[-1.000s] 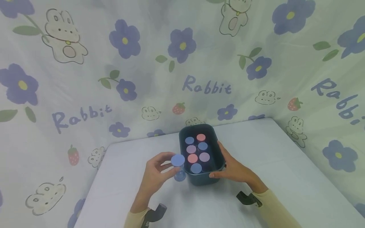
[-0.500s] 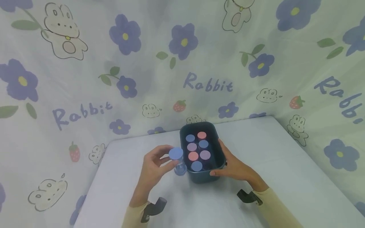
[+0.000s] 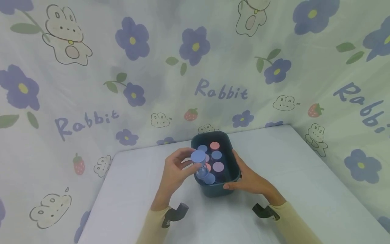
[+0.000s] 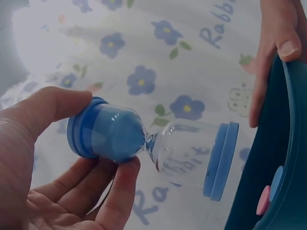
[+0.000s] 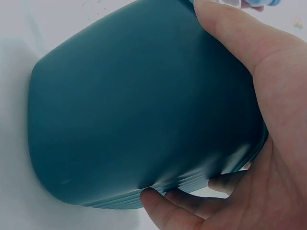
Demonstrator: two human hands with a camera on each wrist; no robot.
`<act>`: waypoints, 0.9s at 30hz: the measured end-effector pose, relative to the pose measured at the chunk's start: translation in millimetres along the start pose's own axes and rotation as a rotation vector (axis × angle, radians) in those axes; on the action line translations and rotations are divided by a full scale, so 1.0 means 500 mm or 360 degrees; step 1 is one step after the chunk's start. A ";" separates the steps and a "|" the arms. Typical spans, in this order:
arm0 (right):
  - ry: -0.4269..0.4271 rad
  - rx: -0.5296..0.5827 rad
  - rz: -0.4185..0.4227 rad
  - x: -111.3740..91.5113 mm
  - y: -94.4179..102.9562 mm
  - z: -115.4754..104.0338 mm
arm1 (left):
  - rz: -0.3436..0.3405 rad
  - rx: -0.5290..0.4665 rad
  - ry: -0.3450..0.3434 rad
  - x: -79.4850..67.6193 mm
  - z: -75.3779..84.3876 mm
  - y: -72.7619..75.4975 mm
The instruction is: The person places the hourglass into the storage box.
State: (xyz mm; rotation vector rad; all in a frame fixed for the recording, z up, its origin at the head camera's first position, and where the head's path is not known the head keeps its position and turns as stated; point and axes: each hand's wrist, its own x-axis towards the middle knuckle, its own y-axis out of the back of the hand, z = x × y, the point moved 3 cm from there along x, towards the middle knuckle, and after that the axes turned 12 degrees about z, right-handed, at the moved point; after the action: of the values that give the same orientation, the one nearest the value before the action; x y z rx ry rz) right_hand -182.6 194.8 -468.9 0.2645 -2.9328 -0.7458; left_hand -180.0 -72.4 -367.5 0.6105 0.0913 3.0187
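My left hand [image 3: 174,174] pinches a blue-capped hourglass [image 4: 120,132] by one end, thumb on the cap and fingers below. In the left wrist view its blue sand lies in the bulb nearer my palm, while the other bulb looks clear. From the head view, the hourglass overlaps the left side of a dark teal bin [image 3: 214,191]. My right hand [image 3: 253,178] grips the bin's near right corner, thumb at the rim and fingers along the outer side [image 5: 129,110]. Inside stand several round-topped pieces, among them a pink one [image 3: 214,145], a purple one [image 3: 218,166] and a blue one [image 3: 209,179].
The bin stands on a white-covered table [image 3: 137,189], towards its back edge. Behind rises a curtain [image 3: 164,78] printed with rabbits and flowers. Both wrists carry dark camera mounts, one on the left sleeve [image 3: 176,213] and one on the right [image 3: 266,211].
My left hand has carried the hourglass rightward and slightly up, from beside the bin to over its left side. My right hand keeps its grip on the bin.
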 end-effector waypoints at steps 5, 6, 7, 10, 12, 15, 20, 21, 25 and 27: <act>-0.0003 0.0004 -0.0013 0.000 0.000 0.000 | -0.0031 -0.0014 0.0039 0.009 -0.014 -0.019; -0.0002 0.0002 -0.0015 0.000 0.000 -0.001 | -0.0040 -0.0015 0.0045 0.011 -0.016 -0.022; -0.0002 0.0002 -0.0016 0.000 0.000 -0.001 | -0.0050 -0.0012 0.0051 0.012 -0.019 -0.026; 0.0004 -0.0003 -0.0014 0.000 0.001 -0.003 | -0.0087 0.0015 0.0069 0.015 -0.026 -0.036; 0.0010 -0.0004 -0.0012 0.000 0.003 -0.004 | -0.0106 0.0038 0.0084 0.016 -0.031 -0.043; 0.0015 -0.0003 -0.0009 0.000 0.004 -0.005 | -0.0135 0.0063 0.0114 0.017 -0.037 -0.053; 0.0016 -0.0011 -0.0002 0.000 0.005 0.000 | -0.0200 0.0016 0.0147 0.019 -0.047 -0.071; 0.0018 -0.0014 0.0001 0.000 0.004 0.001 | -0.0213 0.0004 0.0148 0.020 -0.049 -0.076; 0.0036 -0.0011 0.0005 0.001 0.003 0.004 | -0.0237 0.0008 0.0121 0.019 -0.053 -0.089; 0.0044 -0.0003 0.0002 0.001 0.001 0.004 | -0.0243 0.0013 0.0124 0.018 -0.056 -0.094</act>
State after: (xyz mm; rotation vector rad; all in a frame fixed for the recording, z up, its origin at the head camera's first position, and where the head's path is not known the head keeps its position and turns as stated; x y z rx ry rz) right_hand -183.6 196.2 -470.4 0.2704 -2.9061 -0.7391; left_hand -196.8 -26.1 -393.3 0.4639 0.1465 2.8952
